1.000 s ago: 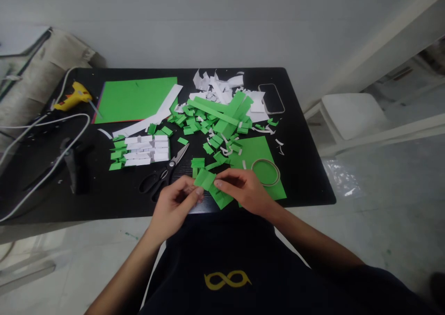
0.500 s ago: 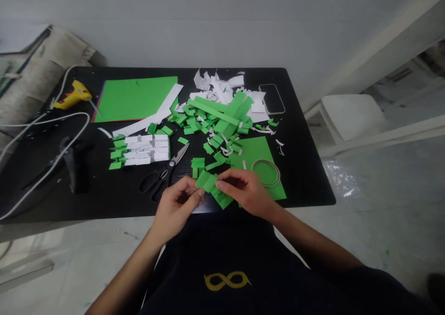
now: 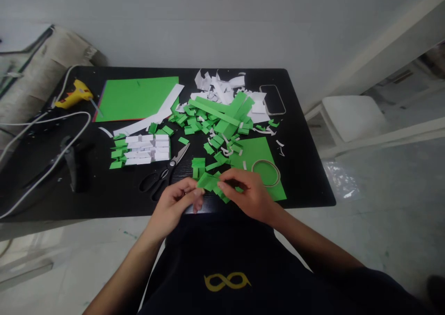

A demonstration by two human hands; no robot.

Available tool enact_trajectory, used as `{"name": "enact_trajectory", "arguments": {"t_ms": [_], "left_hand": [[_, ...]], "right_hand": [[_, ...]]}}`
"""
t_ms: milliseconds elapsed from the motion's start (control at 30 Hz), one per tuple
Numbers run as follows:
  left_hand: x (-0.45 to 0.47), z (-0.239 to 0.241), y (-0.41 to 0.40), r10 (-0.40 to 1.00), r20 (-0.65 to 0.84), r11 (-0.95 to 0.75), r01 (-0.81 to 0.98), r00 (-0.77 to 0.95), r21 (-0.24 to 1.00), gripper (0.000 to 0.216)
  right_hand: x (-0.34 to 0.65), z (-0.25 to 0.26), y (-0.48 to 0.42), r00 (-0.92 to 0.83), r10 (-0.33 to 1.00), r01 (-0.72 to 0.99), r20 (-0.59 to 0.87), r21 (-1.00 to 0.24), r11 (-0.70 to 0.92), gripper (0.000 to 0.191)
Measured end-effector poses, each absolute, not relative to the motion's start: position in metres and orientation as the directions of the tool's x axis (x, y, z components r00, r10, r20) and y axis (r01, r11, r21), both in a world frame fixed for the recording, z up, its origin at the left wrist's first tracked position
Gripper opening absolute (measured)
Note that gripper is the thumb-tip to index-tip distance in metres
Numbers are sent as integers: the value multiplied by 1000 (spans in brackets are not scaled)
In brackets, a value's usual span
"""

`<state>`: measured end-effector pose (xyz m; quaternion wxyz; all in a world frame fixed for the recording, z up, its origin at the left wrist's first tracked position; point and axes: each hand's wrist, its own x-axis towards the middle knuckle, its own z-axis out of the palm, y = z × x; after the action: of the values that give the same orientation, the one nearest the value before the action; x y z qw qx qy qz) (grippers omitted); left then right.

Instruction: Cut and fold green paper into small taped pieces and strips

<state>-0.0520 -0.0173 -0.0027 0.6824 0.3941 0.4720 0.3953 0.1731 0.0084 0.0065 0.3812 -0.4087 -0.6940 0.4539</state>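
Note:
Between my two hands, above the table's front edge, is a folded green paper piece [image 3: 209,182]. My left hand [image 3: 179,201] pinches its left end between thumb and fingers. At the other end, my right hand [image 3: 245,192] has thumb and fingertips closed on it. Part of the piece is hidden behind the right fingers. Just beyond it lie small folded green pieces [image 3: 198,163]. Black-handled scissors [image 3: 170,166] rest open on the table left of them. Farther left sits a block of interlocked white and green folded paper [image 3: 141,150].
A heap of green pieces [image 3: 194,120] and white scraps [image 3: 217,85] covers the table's back middle. A tape roll [image 3: 266,172] lies on a green sheet [image 3: 255,145] at right, with a phone [image 3: 273,100] behind. A yellow glue gun [image 3: 74,95] and cable [image 3: 81,129] are at left.
The green paper has tilted in my fingers and now shows less of its flat face. My left fingers have shifted slightly, and my right hand has barely moved.

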Motion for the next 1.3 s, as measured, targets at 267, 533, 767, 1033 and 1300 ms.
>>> {"name": "enact_trajectory", "arguments": {"t_ms": [267, 533, 767, 1033, 1300], "left_hand": [[-58, -8, -12, 636, -611, 770, -331, 471, 546, 37], [-66, -16, -17, 515, -644, 850, -242, 566, 467, 35], [-64, -12, -16, 513, -608, 846, -238, 606, 476, 35], [-65, -6, -23, 744, -564, 668, -404, 358, 625, 44], [-57, -9, -24, 918, -390, 390, -358, 76, 848, 38]], "right_hand": [[186, 11, 6, -623, 671, 198, 403, -748, 633, 18], [191, 15, 4, -699, 567, 232, 434, -613, 755, 22], [189, 15, 4, -681, 544, 197, 490, -593, 780, 24], [182, 10, -2, -424, 864, 262, 273, -876, 405, 20], [169, -4, -13, -254, 964, 52, -83, -996, -72, 18]]}}
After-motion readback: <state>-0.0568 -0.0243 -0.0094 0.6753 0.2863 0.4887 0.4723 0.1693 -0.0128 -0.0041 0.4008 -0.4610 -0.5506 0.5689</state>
